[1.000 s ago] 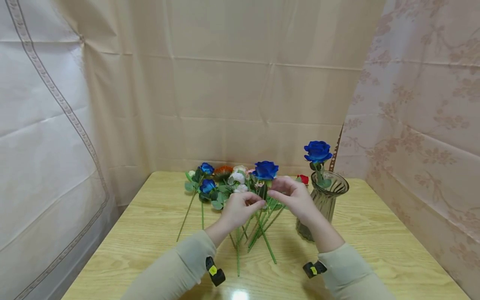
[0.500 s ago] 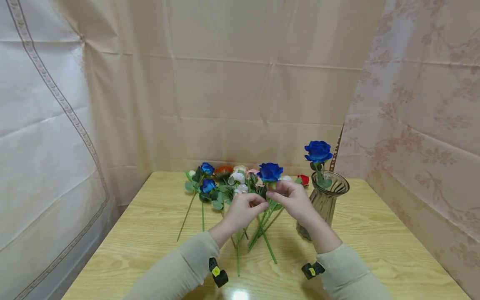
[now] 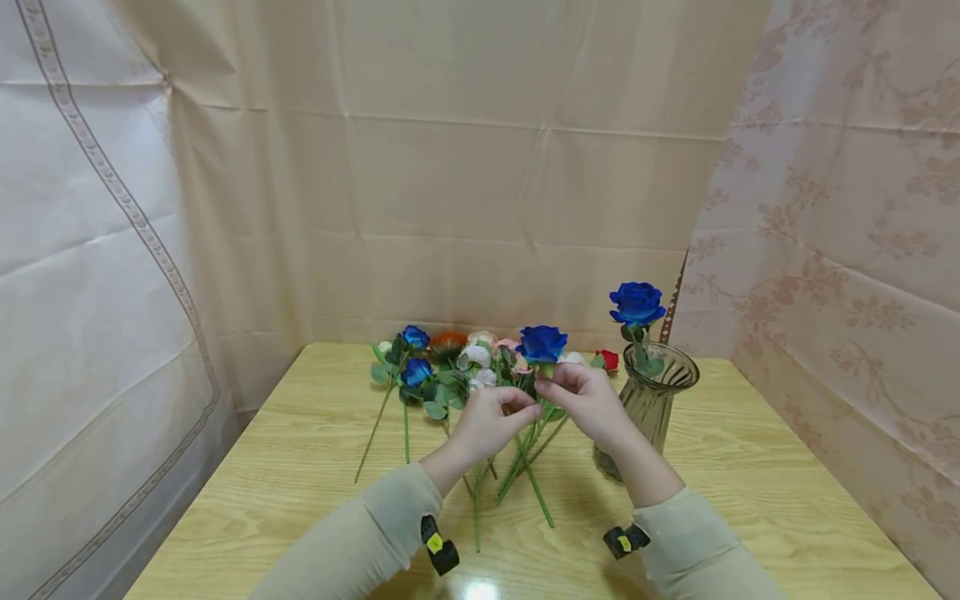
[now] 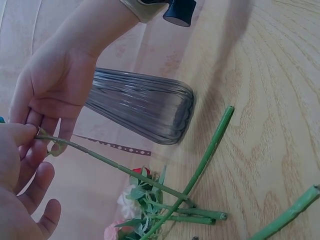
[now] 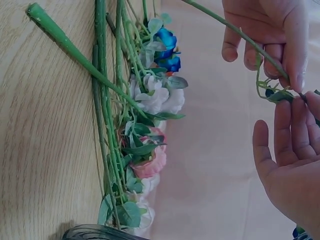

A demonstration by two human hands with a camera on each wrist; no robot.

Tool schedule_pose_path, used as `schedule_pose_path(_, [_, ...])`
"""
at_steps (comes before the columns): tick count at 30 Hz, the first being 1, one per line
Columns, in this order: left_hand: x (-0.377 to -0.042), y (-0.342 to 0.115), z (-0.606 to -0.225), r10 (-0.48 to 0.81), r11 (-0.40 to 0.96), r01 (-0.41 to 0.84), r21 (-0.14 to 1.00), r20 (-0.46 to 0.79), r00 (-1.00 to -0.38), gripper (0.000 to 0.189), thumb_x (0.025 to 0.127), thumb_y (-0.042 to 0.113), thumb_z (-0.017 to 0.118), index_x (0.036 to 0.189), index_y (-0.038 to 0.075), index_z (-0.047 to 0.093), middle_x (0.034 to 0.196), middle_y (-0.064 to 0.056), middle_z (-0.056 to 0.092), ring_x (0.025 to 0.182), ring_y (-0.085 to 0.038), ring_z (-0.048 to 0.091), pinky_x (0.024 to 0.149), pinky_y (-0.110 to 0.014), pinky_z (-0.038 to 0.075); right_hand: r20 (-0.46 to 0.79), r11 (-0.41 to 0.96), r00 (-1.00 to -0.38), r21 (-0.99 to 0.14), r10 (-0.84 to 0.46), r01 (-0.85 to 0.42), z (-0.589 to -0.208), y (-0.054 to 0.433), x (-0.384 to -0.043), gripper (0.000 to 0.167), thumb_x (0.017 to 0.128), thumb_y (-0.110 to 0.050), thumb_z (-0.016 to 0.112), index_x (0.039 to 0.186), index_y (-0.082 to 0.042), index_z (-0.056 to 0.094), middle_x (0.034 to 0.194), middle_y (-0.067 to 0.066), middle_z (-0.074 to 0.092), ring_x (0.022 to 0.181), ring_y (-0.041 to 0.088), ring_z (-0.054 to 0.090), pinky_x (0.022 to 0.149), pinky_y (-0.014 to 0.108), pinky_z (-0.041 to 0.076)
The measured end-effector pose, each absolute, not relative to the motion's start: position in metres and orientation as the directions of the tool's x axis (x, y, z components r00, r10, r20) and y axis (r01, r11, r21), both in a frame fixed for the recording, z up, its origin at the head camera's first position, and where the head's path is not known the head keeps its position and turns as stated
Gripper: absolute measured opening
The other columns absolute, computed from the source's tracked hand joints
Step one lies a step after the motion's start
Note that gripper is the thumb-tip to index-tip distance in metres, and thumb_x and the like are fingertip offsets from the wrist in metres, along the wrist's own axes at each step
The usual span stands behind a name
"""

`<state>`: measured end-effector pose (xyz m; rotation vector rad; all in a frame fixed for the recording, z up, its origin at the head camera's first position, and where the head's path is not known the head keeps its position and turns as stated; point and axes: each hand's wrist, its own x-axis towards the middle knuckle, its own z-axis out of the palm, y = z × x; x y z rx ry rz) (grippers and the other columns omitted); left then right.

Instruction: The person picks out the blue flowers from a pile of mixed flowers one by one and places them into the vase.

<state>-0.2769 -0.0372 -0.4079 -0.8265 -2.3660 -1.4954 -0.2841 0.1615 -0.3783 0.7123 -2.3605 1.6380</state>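
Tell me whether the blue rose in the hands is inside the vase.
No, that blue rose is held to the left of the vase, which holds a second rose.

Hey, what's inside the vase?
A blue rose stands in the vase, its bloom above the rim. How far its stem reaches down can't be made out through the ribbed, tinted wall.

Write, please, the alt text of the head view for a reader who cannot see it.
A person's left hand and right hand hold a blue rose over a wooden table. Flowers of several colors lie there, and a glass vase on the right holds another blue rose.
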Motion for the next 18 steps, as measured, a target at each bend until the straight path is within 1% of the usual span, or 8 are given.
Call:
schedule_pose_path(1, [-0.277, -0.037, -0.408, 0.341, 0.321, 0.568, 0.758, 0.467, -0.816, 0.015, 0.097, 0.028, 0.073, 0.095, 0.015, 0.079, 0.081, 0.011, 0.071, 0.07, -0.008, 0.063, 0.062, -0.027, 0.054, 0.414, 0.277, -0.866, -0.829, -0.282, -0.486, -0.378, 0.162, -0.284, 0.026, 0.099, -0.023, 0.071, 0.08, -0.006, 0.065, 0.081, 0.009, 0.059, 0.078, 0.023, 0.048, 0.064, 0.031, 0.044])
schedule_pose_path(3, [-0.277, -0.038, -0.408, 0.342, 0.317, 0.569, 0.759, 0.468, -0.815, 0.016, 0.098, 0.03, 0.072, 0.095, 0.016, 0.079, 0.081, 0.012, 0.071, 0.07, -0.008, 0.063, 0.061, -0.028, 0.053, 0.415, 0.286, -0.865, -0.824, -0.281, -0.489, -0.373, 0.161, -0.281, 0.025, 0.099, -0.02, 0.07, 0.083, -0.002, 0.067, 0.081, 0.01, 0.059, 0.077, 0.022, 0.048, 0.064, 0.03, 0.043])
schedule_pose_path(7, [-0.278, -0.04, -0.409, 0.339, 0.304, 0.566, 0.766, 0.468, -0.816, 0.019, 0.098, 0.034, 0.072, 0.095, 0.017, 0.079, 0.08, 0.012, 0.07, 0.069, -0.01, 0.063, 0.06, -0.028, 0.053, 0.426, 0.293, -0.865, -0.819, -0.265, -0.493, -0.37, 0.162, -0.28, 0.019, 0.1, -0.015, 0.069, 0.086, -0.001, 0.069, 0.083, 0.009, 0.06, 0.071, 0.019, 0.048, 0.06, 0.029, 0.041])
schedule_pose_path(8, [-0.277, -0.04, -0.409, 0.336, 0.303, 0.564, 0.768, 0.467, -0.818, 0.02, 0.098, 0.034, 0.072, 0.094, 0.017, 0.079, 0.08, 0.011, 0.07, 0.069, -0.01, 0.063, 0.06, -0.028, 0.052, 0.426, 0.291, -0.865, -0.82, -0.264, -0.492, -0.369, 0.162, -0.28, 0.017, 0.1, -0.013, 0.068, 0.088, 0.0, 0.069, 0.084, 0.009, 0.061, 0.071, 0.019, 0.049, 0.06, 0.029, 0.042])
schedule_pose_path(9, [-0.277, -0.041, -0.409, 0.335, 0.3, 0.56, 0.772, 0.465, -0.82, 0.021, 0.098, 0.035, 0.071, 0.094, 0.017, 0.079, 0.08, 0.01, 0.07, 0.069, -0.011, 0.063, 0.06, -0.028, 0.052, 0.427, 0.292, -0.866, -0.82, -0.26, -0.492, -0.372, 0.164, -0.284, 0.017, 0.1, -0.015, 0.069, 0.089, -0.002, 0.07, 0.085, 0.009, 0.063, 0.072, 0.02, 0.051, 0.061, 0.029, 0.044])
schedule_pose_path(11, [-0.277, -0.043, -0.408, 0.332, 0.296, 0.552, 0.779, 0.458, -0.825, 0.022, 0.099, 0.037, 0.07, 0.094, 0.017, 0.079, 0.08, 0.007, 0.071, 0.07, -0.012, 0.063, 0.06, -0.029, 0.052, 0.437, 0.28, -0.861, -0.819, -0.261, -0.501, -0.372, 0.167, -0.285, 0.017, 0.099, -0.018, 0.07, 0.089, -0.005, 0.07, 0.085, 0.009, 0.066, 0.074, 0.021, 0.055, 0.063, 0.03, 0.047])
schedule_pose_path(14, [-0.276, -0.046, -0.407, 0.331, 0.292, 0.544, 0.787, 0.45, -0.829, 0.026, 0.099, 0.038, 0.069, 0.095, 0.015, 0.079, 0.081, 0.005, 0.072, 0.071, -0.012, 0.064, 0.06, -0.03, 0.052, 0.442, 0.267, -0.858, -0.821, -0.263, -0.505, -0.369, 0.169, -0.285, 0.018, 0.099, -0.021, 0.071, 0.09, -0.005, 0.072, 0.088, 0.013, 0.07, 0.081, 0.024, 0.062, 0.071, 0.033, 0.052])
schedule_pose_path(18, [-0.275, -0.051, -0.404, 0.33, 0.296, 0.542, 0.786, 0.448, -0.831, 0.028, 0.1, 0.039, 0.068, 0.098, 0.014, 0.08, 0.081, 0.007, 0.072, 0.071, -0.012, 0.064, 0.061, -0.03, 0.053, 0.454, 0.261, -0.852, -0.817, -0.26, -0.515, -0.364, 0.173, -0.285, 0.021, 0.098, -0.022, 0.072, 0.09, -0.003, 0.072, 0.089, 0.021, 0.071, 0.083, 0.025, 0.065, 0.073, 0.034, 0.054])
